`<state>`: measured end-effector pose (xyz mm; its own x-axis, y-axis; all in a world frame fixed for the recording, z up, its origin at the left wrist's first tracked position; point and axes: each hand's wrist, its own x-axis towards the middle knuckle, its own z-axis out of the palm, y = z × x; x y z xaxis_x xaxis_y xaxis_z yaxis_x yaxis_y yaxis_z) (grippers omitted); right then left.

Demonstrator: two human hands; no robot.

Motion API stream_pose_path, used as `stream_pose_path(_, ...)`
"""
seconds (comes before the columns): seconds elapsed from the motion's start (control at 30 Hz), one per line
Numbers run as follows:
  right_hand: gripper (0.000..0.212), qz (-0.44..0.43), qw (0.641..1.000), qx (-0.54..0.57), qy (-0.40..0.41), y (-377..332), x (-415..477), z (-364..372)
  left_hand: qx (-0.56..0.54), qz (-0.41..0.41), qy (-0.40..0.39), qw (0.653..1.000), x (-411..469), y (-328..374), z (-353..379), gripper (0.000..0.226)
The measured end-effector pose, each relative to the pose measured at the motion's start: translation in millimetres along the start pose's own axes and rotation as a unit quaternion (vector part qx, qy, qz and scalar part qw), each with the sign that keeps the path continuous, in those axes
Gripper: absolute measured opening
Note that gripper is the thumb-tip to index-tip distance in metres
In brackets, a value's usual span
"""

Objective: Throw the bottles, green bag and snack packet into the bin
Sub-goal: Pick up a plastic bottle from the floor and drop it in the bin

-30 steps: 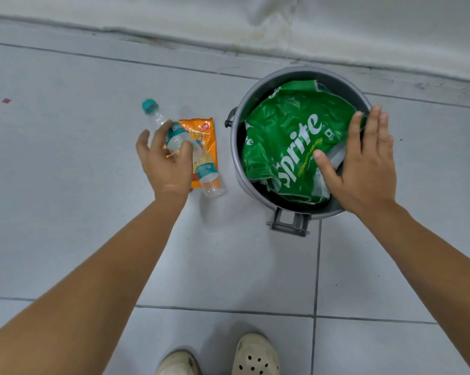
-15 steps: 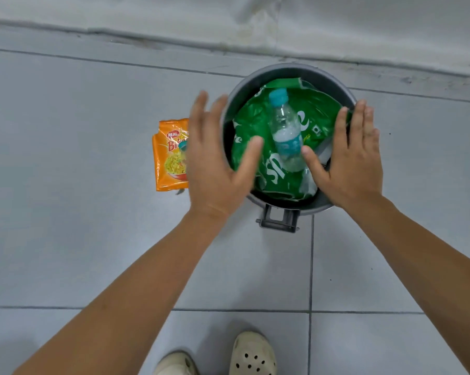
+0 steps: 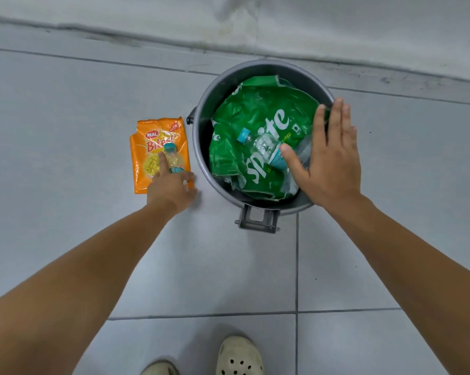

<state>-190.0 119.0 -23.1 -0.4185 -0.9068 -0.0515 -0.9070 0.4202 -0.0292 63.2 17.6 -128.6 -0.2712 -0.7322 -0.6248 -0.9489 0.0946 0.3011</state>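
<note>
A grey round bin (image 3: 201, 125) stands on the tiled floor. Inside it lies a crumpled green Sprite bag (image 3: 255, 115), and a clear bottle with a teal cap (image 3: 261, 147) rests on top of the bag. My right hand (image 3: 331, 163) lies flat and open over the bin's right rim, thumb touching that bottle. Left of the bin an orange snack packet (image 3: 147, 147) lies flat on the floor. A second small bottle (image 3: 173, 158) lies on the packet, and my left hand (image 3: 171, 190) is closed around its lower end.
A grey latch bracket (image 3: 258, 220) sticks out from the bin's near side. The wall base (image 3: 228, 41) runs just behind the bin. My two pale clogs (image 3: 239, 355) stand at the bottom edge on the light tiles.
My left hand dropped the first bottle into the bin, then moved back left and down onto the second bottle on the packet. The right hand stayed on the rim.
</note>
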Motion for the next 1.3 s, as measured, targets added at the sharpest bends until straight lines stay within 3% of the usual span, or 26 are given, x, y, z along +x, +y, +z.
stream_pose_path(0.17,0.092,0.001,1.0,0.0,-0.002,-0.3,0.1,-0.5,-0.099,0.019,0.071,0.992,-9.3,8.2,3.2,0.038)
stream_pose_path(0.27,0.092,0.002,1.0,0.003,-0.006,-0.2,-0.2,-1.0,-0.232,-0.001,0.18,0.956,-20.0,20.7,-7.8,0.053)
stream_pose_path(0.33,0.092,0.001,1.0,0.008,-0.003,-0.4,-0.1,-1.1,-0.331,-0.014,0.266,0.905,-22.7,32.4,-21.7,0.056)
stream_pose_path(0.47,0.09,0.002,1.0,0.013,-0.001,-0.4,-0.2,-1.4,-0.499,0.002,0.421,0.758,-30.8,55.2,-60.4,0.054)
stream_pose_path(0.53,0.09,0.002,1.0,0.018,0.0,-0.5,-0.4,-1.7,-0.515,0.084,0.431,0.737,-45.5,69.1,-73.1,0.052)
stream_pose_path(0.63,0.09,0.002,1.0,0.018,-0.003,-1.7,-0.5,-2.1,-0.424,0.236,0.382,0.786,-71.6,91.6,-67.8,0.056)
stream_pose_path(0.7,0.09,0.002,1.0,0.02,-0.002,-2.0,-0.8,-3.0,-0.339,0.254,0.359,0.831,-80.9,96.3,-59.1,0.063)
stream_pose_path(0.77,0.09,0.003,1.0,0.025,-0.001,-1.2,-1.3,-3.7,-0.358,0.198,0.366,0.836,-81.4,88.9,-54.8,0.067)
stream_pose_path(0.87,0.09,-0.001,1.0,0.023,0.003,-0.5,-1.4,-3.1,-0.522,-0.012,0.336,0.784,-60.7,65.6,-48.3,0.068)
stream_pose_path(0.9,0.09,-0.002,1.0,0.023,0.004,-1.0,-1.2,-3.2,-0.525,-0.075,0.32,0.785,-50.1,55.4,-41.8,0.068)
stream_pose_path(0.97,0.089,0.001,1.0,0.025,0.002,-1.5,-1.4,-3.5,-0.407,-0.124,0.282,0.86,-32.9,33.6,-26.4,0.069)
stream_pose_path(1.03,0.09,0.004,1.0,0.028,0.003,-1.2,-1.6,-3.9,-0.221,-0.084,0.218,0.947,-18.0,12.4,-12.7,0.078)
stream_pose_path(1.1,0.089,0.001,1.0,0.029,0.005,-1.3,-1.4,-2.9,-0.027,-0.027,0.142,0.989,-4.4,-4.6,-5.1,0.089)
stream_pose_path(1.2,0.089,0.002,1.0,0.029,0.004,-1.5,-1.0,-3.3,0.216,0.075,0.073,0.971,7.6,-15.4,-4.0,0.095)
stream_pose_path(1.3,0.089,0.002,1.0,0.029,0.009,-1.0,-1.2,-3.4,0.263,0.078,0.033,0.961,7.3,-19.6,6.5,0.091)
